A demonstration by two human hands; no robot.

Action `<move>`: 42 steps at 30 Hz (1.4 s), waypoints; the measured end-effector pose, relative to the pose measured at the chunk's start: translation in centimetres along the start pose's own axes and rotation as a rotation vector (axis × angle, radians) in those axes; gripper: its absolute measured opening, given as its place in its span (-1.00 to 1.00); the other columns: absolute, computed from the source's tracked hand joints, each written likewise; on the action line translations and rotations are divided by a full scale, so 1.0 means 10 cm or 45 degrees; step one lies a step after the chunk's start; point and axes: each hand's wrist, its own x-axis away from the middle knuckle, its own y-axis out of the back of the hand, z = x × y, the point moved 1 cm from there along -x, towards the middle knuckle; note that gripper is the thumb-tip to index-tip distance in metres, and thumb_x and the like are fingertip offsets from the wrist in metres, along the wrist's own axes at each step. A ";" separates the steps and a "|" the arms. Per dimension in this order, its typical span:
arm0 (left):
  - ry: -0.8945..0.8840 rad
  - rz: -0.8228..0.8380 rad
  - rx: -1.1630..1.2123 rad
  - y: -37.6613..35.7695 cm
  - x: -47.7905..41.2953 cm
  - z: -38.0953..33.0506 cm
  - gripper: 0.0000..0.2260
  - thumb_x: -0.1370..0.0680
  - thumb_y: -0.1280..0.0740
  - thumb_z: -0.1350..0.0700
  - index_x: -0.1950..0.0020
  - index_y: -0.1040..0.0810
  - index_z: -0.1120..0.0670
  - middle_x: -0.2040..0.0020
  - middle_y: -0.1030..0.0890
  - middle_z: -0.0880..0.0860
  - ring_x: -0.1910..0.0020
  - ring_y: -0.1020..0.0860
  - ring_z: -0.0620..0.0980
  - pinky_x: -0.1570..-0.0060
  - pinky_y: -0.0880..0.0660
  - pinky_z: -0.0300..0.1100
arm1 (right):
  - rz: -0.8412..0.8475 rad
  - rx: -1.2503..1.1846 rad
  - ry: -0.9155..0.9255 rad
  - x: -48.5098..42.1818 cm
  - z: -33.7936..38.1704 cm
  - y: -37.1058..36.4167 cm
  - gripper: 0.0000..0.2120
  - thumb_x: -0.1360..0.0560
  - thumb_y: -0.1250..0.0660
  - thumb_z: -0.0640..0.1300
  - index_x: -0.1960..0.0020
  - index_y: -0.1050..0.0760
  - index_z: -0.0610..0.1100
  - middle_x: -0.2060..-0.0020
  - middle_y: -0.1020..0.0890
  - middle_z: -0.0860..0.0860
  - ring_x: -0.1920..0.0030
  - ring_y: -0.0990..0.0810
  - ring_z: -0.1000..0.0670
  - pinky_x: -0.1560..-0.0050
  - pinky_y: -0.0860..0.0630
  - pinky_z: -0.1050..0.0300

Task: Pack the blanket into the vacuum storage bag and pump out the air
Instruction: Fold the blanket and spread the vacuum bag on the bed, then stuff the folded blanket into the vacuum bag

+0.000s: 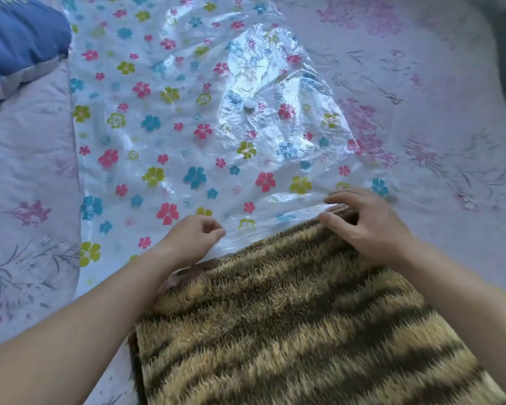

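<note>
So the person is kneeling at the bed (438, 92), with the vacuum bag (158, 127) lying flat on the sheet. Its mouth is pointing towards them, which makes sense because the blanket can go straight in without turning anything.

The blanket (289, 317), a fuzzy brown-and-tan striped one, is sitting folded into a slab right at the opening. Its front edge is just touching the bag's lip, and nearly all of it is lying outside the bag.

The left hand (193, 238) is pinching the plastic lip between thumb and forefinger, with the other fingers curled in. I'm guessing that's to lift the top layer so the mouth gapes.

The right hand (362, 226) is sitting on the blanket's far corner with its fingers (338, 197) bent. It looks like it's nipping the lip there too, but it's blurry, so I can't swear the plastic is the only thing it's got.

The valve (249, 106) is facing up in the middle of the bag, where the film is puffing up a bit. That's handy for the pump later. Some blue bedding (18, 39) is lying off in the far left corner, well apart from all this.

My read: the stuffing is only just starting. The fluffy pile will probably be dragging on the plastic, so the mouth needs to be held open while the blanket slides in.
</note>
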 end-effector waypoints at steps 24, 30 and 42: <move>0.725 -0.535 1.152 -0.53 1.60 0.62 -0.10 -0.06 -0.75 -0.14 -0.28 -0.56 0.20 -0.09 -0.72 0.24 -0.01 -0.73 0.26 -0.08 -0.66 0.26 | 0.172 -0.721 -0.602 0.26 -0.88 0.09 -0.44 -0.18 -0.64 0.20 -0.10 -0.65 0.01 0.10 -0.76 0.03 0.09 -0.74 0.01 0.14 -0.65 0.18; 0.598 -0.596 1.222 -0.52 1.72 0.56 -0.64 -0.36 -0.66 0.08 -0.07 -0.66 0.11 0.07 -0.77 0.16 0.07 -0.75 0.20 -0.07 -0.66 0.24 | 0.457 -1.063 -0.783 0.36 -0.87 0.30 -0.41 -0.03 -0.66 0.14 0.03 -0.69 -0.14 0.20 -0.70 -0.19 0.28 -0.71 -0.18 0.23 -0.67 -0.05; 0.422 -0.676 1.176 -0.56 2.01 -0.14 -0.67 -0.50 -0.57 0.04 -0.21 -0.60 0.07 -0.08 -0.74 0.14 -0.06 -0.71 0.18 -0.19 -0.62 0.22 | -0.236 -0.333 -0.493 0.87 -0.10 0.24 -0.59 -0.28 -0.53 0.19 -0.06 -0.57 0.07 0.20 -0.69 0.15 0.15 -0.64 0.09 0.13 -0.48 0.13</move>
